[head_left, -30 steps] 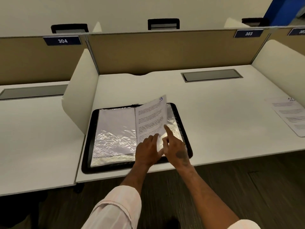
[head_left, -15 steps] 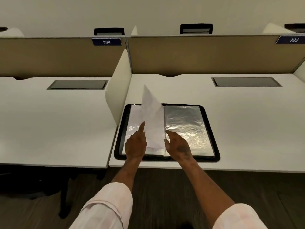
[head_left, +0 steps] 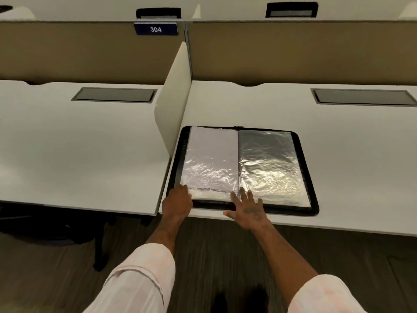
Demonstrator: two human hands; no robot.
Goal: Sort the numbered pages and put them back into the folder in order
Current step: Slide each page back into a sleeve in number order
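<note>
Lying open and flat at the front edge of the desk [head_left: 338, 136], the folder [head_left: 313, 206] sits just right of the white divider [head_left: 176, 105]. Its left sleeve [head_left: 212, 159] looks pale, as if a sheet is inside, though I can read no number. The right sleeve [head_left: 270, 159] shows dark and looks empty to me. I expect the sleeves to be thin, crinkly plastic: light, floppy and slick under my fingers, likely to cling or crease. I would turn one by its free outer edge or lower corner, and hold the stiff black cover down to steady it.

My left hand [head_left: 177, 203] rests at the folder's lower left corner with its back towards me. The fingers bend out of sight, so I cannot tell whether they pinch the sleeve. My right hand [head_left: 250, 211] is spread flat, thumb out over the desk edge. Its straight fingertips [head_left: 242, 191] touch the bottom of the sleeves beside the spine, holding nothing.
</note>
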